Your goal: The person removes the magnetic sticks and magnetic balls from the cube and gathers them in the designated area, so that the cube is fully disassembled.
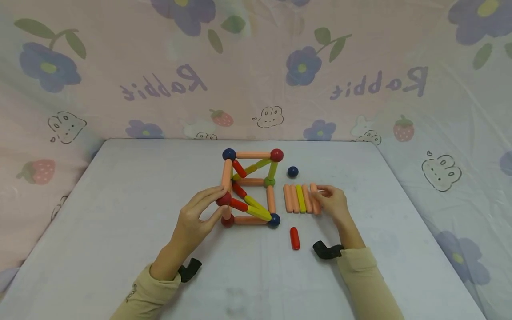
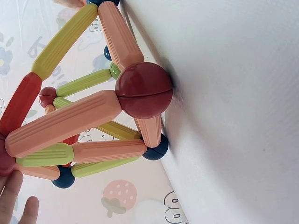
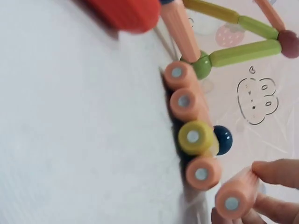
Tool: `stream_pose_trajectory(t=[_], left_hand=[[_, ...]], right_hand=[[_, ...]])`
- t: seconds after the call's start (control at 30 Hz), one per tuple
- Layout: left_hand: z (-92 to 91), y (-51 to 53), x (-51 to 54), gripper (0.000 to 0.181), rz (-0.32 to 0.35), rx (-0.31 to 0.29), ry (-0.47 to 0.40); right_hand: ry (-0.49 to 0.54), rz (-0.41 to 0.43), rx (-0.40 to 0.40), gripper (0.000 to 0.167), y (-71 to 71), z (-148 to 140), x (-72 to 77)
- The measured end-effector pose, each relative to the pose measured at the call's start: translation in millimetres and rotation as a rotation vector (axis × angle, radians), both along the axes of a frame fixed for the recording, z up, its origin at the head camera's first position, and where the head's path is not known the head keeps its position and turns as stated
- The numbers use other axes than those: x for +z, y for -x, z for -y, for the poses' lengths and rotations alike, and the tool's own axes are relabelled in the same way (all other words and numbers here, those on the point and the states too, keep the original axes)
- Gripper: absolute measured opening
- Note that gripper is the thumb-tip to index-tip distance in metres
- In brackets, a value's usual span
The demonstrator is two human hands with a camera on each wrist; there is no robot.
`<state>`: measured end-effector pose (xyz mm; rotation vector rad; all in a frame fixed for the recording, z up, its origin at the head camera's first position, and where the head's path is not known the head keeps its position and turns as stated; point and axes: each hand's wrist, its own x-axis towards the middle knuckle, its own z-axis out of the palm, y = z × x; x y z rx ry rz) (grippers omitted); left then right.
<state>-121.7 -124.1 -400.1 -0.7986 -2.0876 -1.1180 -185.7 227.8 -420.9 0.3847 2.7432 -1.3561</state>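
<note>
A frame of magnetic sticks and balls stands mid-table; an orange stick (image 1: 253, 155) forms its top back edge. My left hand (image 1: 198, 214) holds the red ball (image 1: 223, 198) at its upper front left corner, with fingertips on top and thumb below. In the left wrist view, fingers (image 2: 13, 196) touch that ball at the left edge. My right hand (image 1: 333, 202) pinches an orange magnetic stick (image 3: 236, 198) at the right end of a row. The right wrist view shows this stick raised off the table, apart from the other sticks, its grey magnet end facing the camera.
Beside the held stick lie several loose sticks, among them a yellow one (image 1: 301, 199). A dark blue ball (image 1: 293, 171) sits behind the row, and a red stick (image 1: 294, 238) lies in front. A printed curtain (image 1: 248, 66) hangs behind the white table (image 1: 100, 231).
</note>
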Motion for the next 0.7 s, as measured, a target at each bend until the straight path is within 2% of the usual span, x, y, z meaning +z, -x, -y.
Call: stream_pose_trajectory(t=[0.2, 0.4, 0.7], left_hand=[[-0.3, 0.6, -0.9, 0.056, -0.011, 0.006, 0.003], [0.1, -0.1, -0.5, 0.055, 0.01, 0.01, 0.006], [0.3, -1.0, -0.2, 0.05, 0.031, 0.001, 0.006]], right_hand=[[0.016, 0.057, 0.008, 0.045, 9.7, -4.1, -7.1], [-0.039, 0.079, 0.02, 0.045, 16.8, -5.4, -11.8], [-0.114, 0.105, 0.051, 0.045, 19.3, -3.3, -10.1]])
